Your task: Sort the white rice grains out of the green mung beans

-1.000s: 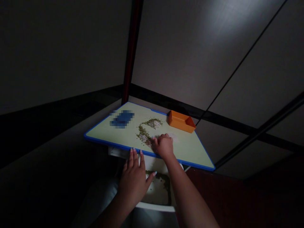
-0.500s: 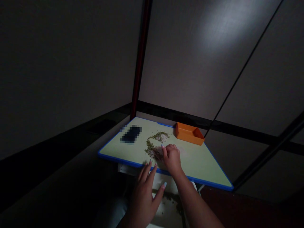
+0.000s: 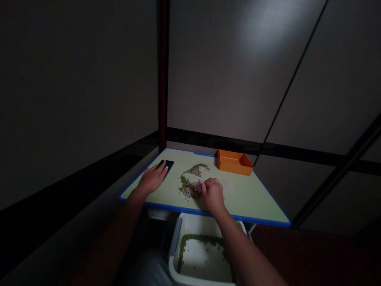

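Note:
My left hand (image 3: 153, 178) lies on a dark phone (image 3: 169, 164) at the left of the table, fingers stretched out and partly covering it. Over the middle of the table, my right hand (image 3: 213, 194) is closed, thumb pointing up and away. Beside its thumb shows a brownish, see-through thing (image 3: 195, 190); I cannot make out its kind or how much of it is inside the fist. Small green beans (image 3: 185, 180) mixed with pale grains (image 3: 203, 171) lie scattered in a curved heap just left of and beyond this hand.
An orange open box (image 3: 235, 163) stands at the table's back right corner. The pale table (image 3: 253, 198) has a blue edge. Below its front edge is a white tub (image 3: 196, 258) with green beans along its inner border. Walls rise behind and to the left.
My left hand has moved from the table's front edge forward and left onto the phone. The right hand stays near the heap, still closed. The tub is now more in view.

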Demonstrator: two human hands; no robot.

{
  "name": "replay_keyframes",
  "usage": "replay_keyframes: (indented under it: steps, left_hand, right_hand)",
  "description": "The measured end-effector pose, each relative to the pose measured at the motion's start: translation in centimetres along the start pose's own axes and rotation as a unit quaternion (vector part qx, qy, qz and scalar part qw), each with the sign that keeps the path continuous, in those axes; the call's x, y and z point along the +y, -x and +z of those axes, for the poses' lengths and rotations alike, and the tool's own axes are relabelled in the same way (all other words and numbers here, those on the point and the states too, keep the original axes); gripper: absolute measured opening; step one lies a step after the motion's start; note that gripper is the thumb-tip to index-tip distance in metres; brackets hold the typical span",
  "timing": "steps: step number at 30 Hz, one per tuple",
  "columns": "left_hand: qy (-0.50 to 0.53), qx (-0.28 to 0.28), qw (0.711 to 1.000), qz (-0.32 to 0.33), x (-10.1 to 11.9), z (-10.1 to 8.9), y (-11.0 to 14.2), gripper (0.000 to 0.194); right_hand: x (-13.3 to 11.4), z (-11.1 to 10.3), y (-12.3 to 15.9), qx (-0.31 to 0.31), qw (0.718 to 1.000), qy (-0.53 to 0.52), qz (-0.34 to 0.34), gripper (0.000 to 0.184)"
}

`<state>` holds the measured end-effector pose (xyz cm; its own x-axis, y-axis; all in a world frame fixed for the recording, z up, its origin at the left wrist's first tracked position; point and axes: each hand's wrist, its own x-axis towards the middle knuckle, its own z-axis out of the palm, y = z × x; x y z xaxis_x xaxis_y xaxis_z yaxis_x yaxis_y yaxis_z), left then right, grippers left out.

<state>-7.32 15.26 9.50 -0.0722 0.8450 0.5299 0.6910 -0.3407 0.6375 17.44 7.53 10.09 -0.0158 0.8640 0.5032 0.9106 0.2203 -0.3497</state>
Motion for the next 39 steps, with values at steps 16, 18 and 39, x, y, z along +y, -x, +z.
replay_keyframes:
  steps: [16,18,39]
  left_hand:
    - [0.58,0.018,0.797,-0.169,6.6,1.7,7.1,0.089]
    - [0.589,0.018,0.787,-0.182,6.6,2.7,8.1,0.087]
    - [0.677,0.013,0.685,-0.268,7.8,5.8,10.3,0.083]
  right_hand:
    - [0.7,-0.3,-0.4,0.024,0.999,-0.041,0.001,0.038]
    - [1.0,0.0,-0.5,0.039,0.998,-0.045,0.005,0.038]
    - [3.2,1.0,-0.7,0.052,0.997,-0.06,0.005,0.04]
